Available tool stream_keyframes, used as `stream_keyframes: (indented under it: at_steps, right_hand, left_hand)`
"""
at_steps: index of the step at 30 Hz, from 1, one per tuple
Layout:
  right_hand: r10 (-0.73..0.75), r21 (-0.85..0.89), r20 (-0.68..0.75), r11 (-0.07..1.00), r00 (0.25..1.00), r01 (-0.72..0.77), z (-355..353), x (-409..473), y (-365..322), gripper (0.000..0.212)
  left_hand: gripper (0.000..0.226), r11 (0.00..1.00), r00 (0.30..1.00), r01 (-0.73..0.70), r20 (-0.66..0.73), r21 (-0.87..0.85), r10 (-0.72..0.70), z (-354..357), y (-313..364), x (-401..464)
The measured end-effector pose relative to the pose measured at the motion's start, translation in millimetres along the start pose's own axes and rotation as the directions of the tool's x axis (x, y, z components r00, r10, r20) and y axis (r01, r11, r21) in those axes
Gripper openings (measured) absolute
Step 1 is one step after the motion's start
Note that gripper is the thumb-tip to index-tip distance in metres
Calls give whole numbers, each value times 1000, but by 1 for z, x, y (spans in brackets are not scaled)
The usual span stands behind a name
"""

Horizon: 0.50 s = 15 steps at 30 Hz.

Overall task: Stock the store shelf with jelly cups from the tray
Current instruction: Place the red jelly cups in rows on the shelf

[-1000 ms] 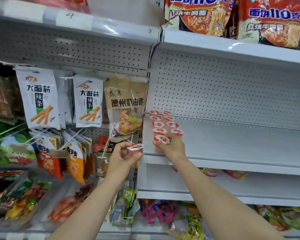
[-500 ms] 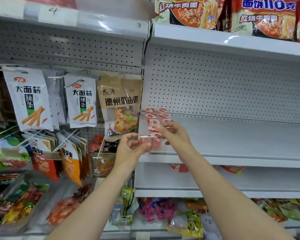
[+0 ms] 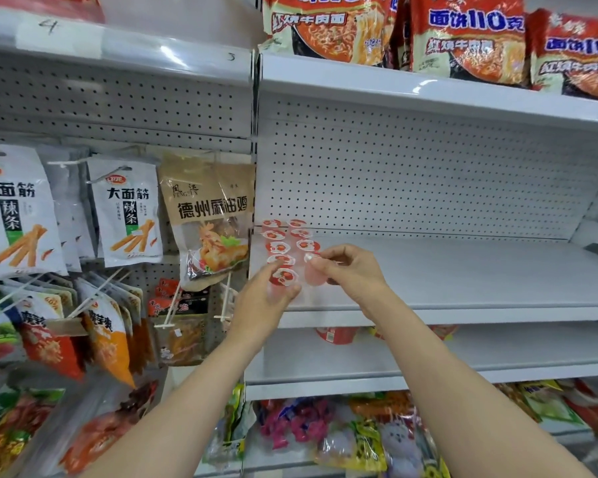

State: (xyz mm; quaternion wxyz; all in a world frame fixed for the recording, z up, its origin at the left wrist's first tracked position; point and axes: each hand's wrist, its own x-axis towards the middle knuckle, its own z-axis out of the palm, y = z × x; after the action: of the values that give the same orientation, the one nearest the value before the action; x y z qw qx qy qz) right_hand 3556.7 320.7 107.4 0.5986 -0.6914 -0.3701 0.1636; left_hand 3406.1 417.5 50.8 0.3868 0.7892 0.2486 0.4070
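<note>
Both hands are up at the left end of the white middle shelf (image 3: 463, 288), each with its own jelly cup. The left hand (image 3: 261, 305) has its fingers wrapped round a clear cup with a red-and-white lid (image 3: 283, 277); the lid faces up and the cup sits right at the front of the left column of cups. The right hand (image 3: 351, 270) is pinching a second, pinkish cup (image 3: 314, 272) between thumb and fingertips, tipped over on its side so the lid faces left toward the other cup. The two cups are just beside each other, nearly touching, though it's a bit blurry there, so I can't say whether they actually touch.

Behind them the jelly cups already on the shelf (image 3: 280, 248) stand in two short columns running back to the pegboard wall (all lids up, red fruit print). The held cups are low over the shelf board near its front lip; whether the left one is resting on it I can't tell.

Both forearms come up from the bottom of the frame and angle inward, wrists close together, the backs of both hands showing to the camera.

To the left, snack bags (image 3: 125, 212) hang on hooks, and instant noodle packs (image 3: 463, 36) sit on the top shelf.
</note>
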Motion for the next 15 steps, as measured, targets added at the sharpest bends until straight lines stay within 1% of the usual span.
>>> stream_keyframes:
  at_steps: [1,3,5,8,12,15]
  right_hand:
    - [-12,-80,-47,997,999,8,-3,4,5,24]
    - [-19,-225,-75,974,997,1,-7,9,13,27]
    - [-24,-325,-75,946,997,-1,-8,11,20,30]
    - [-30,-392,-67,920,997,1,-5,14,29,30]
    - [-19,-443,-59,896,998,-9,0,16,36,31]
    - [-26,-473,-62,881,998,-6,1,19,39,32]
  left_hand:
    - [53,995,999,-34,29,93,32,3,-6,1]
    - [48,968,995,-85,66,237,71,8,-16,0]
    - [44,944,994,-102,63,315,86,11,-21,-1]
    - [44,937,993,-115,49,330,105,13,-25,0]
    - [46,925,988,-156,66,346,142,14,-29,1]
    - [45,912,987,-161,61,378,149,15,-31,0]
